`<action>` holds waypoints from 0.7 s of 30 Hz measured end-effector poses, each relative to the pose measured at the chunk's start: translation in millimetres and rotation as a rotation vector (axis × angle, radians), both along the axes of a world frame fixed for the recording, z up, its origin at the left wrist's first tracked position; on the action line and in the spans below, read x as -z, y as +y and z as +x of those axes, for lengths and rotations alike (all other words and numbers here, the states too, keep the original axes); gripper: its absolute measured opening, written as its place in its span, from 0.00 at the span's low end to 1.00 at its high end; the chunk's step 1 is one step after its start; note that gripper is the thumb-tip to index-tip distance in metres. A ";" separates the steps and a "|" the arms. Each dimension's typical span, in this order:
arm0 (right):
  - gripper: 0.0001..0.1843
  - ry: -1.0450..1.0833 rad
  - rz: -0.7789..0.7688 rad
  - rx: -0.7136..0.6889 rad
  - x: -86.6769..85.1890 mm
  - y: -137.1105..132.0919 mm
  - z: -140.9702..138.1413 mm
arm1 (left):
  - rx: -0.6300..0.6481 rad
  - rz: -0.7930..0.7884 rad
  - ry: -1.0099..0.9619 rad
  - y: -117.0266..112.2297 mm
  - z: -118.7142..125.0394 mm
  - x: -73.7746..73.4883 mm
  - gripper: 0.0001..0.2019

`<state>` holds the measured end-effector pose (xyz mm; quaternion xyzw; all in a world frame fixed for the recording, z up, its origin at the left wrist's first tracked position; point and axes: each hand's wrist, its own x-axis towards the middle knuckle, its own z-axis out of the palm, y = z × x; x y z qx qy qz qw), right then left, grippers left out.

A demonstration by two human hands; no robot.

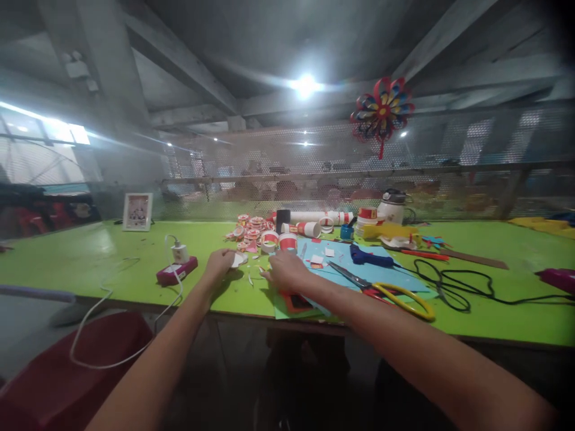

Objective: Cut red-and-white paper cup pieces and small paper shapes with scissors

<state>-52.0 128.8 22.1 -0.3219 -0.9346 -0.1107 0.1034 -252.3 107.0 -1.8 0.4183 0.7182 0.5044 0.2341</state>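
My left hand (220,264) pinches a white round paper piece (239,260) just above the green table. To its right, my right hand (287,272) is closed, fingers curled downward; what lies between the fingertips, if anything, is too small to make out. White paper scraps (250,280) lie on the table between the hands. Beyond the right hand stand two short red-and-white paper cup pieces (288,242). Behind my left hand is a heap of red-and-white paper discs (256,224). A pair of scissors with yellow handles (395,293) rests right of my right hand.
A blue glue gun (371,256) with a looping black cord (449,275) lies on light-blue paper (404,278). A purple power strip (177,271) with a white cable stands left. Farther back are a flask (392,209), a yellow item (390,232) and a picture frame (137,212).
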 end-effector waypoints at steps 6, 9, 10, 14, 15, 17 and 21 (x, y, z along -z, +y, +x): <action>0.14 -0.016 -0.074 -0.070 8.6 4.9 -41.8 | 0.006 -0.027 0.130 -0.3 -0.6 -2.4 0.16; 0.13 -0.002 -0.057 -0.143 6.5 -21.0 -27.5 | 0.020 -0.022 0.207 0.4 -0.9 -1.4 0.15; 0.11 0.008 -0.049 -0.177 6.5 -33.9 -16.8 | 0.028 -0.022 0.229 1.0 -1.3 -0.2 0.15; 0.15 0.073 -0.031 -0.310 13.2 -86.9 51.5 | 0.062 -0.032 0.310 5.0 -4.1 7.5 0.14; 0.15 0.100 -0.035 -0.294 17.0 -96.4 72.2 | 0.069 -0.034 0.332 6.4 -4.9 9.6 0.13; 0.15 0.156 -0.042 -0.211 28.2 -107.6 113.9 | 0.075 -0.040 0.374 9.4 -6.3 13.1 0.12; 0.15 0.252 -0.078 -0.009 66.3 -102.0 194.8 | 0.078 -0.052 0.457 15.1 -5.7 14.4 0.12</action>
